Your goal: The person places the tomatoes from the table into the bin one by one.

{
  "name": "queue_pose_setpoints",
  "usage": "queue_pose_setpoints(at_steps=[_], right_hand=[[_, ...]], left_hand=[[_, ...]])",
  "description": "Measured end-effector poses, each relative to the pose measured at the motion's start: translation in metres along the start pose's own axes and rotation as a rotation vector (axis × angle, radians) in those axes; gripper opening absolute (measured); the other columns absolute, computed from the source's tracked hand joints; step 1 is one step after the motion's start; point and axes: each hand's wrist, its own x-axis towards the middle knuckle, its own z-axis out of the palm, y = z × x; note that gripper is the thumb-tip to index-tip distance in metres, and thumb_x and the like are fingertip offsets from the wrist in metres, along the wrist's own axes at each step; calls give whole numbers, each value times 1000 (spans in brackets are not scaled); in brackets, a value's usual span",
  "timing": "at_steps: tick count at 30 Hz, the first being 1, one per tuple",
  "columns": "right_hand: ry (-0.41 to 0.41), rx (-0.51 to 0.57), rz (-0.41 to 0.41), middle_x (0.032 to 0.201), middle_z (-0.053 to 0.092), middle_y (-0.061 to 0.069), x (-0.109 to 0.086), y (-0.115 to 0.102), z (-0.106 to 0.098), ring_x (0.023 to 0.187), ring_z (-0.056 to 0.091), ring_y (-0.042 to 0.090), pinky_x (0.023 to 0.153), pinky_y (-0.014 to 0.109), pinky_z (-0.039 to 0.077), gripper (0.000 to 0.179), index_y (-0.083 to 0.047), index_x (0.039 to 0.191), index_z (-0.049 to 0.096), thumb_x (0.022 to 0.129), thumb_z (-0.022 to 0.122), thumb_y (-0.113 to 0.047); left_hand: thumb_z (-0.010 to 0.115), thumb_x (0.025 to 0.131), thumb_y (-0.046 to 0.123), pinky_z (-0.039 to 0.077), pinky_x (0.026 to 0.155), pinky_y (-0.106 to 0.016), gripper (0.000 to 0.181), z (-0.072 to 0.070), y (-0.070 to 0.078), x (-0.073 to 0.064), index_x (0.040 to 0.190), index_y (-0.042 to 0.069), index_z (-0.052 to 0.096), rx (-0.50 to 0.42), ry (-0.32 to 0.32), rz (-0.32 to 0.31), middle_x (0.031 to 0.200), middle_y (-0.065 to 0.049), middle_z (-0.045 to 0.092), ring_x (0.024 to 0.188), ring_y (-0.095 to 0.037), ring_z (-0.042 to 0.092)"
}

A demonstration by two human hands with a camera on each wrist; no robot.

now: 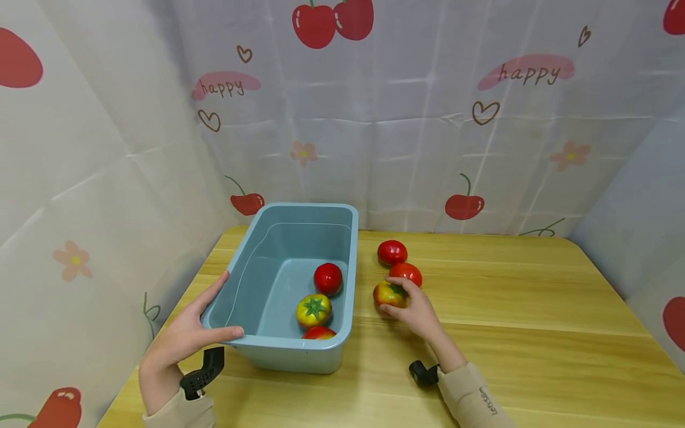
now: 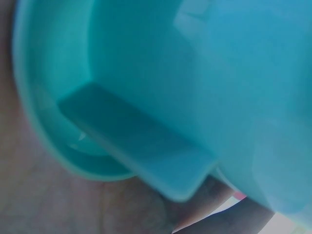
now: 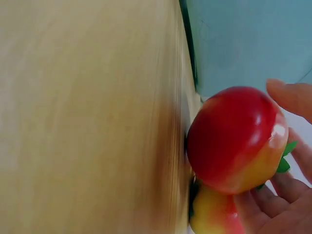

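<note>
My left hand [image 1: 179, 333] grips the near left corner of a blue plastic bin [image 1: 289, 343], thumb over the front rim. The left wrist view shows the bin's rim and wall [image 2: 234, 97] up close, with part of the palm. To the bin's right, my right hand [image 1: 420, 312] holds a glossy red-and-yellow tomato [image 3: 234, 141] with green leaves, between thumb and fingers. Whether it touches the table cannot be told. Just behind it are a red-orange tomato [image 1: 408, 273] and a red tomato [image 1: 392, 252].
Inside the bin lie a red tomato [image 1: 327, 279], a yellow one [image 1: 314, 311] with a green leaf star, and a red-yellow one [image 1: 319, 333] partly hidden by the front wall. A wooden table [image 1: 514, 309] carries everything. Printed curtains [image 1: 407, 142] hang behind and at both sides.
</note>
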Motion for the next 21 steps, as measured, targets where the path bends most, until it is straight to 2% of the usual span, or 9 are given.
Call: queue_pose_setpoints(at_steps=[5,11,21], right_hand=[[-42,-27,33,129,52,12,1,6,2,115,48,34,94,54,39,61,-10,128,53,74,80,-14],[-53,-41,45,128,52,13,0,6,2,113,49,34,90,56,41,64,-12,130,52,74,81,-19],[-57,83,63,129,50,12,-2,-13,-8,110,51,34,90,49,44,64,-17,131,51,74,80,-25]], left_hand=[[76,79,18,38,86,-18,96,0,0,0,152,27,14,-2,0,-1,153,-11,18,127,-34,32],[76,79,19,40,85,-22,96,0,1,0,152,28,14,7,2,-9,153,-12,18,125,-34,34],[76,79,19,39,86,-20,96,0,0,0,152,27,14,8,1,-5,153,-12,18,126,-34,33]])
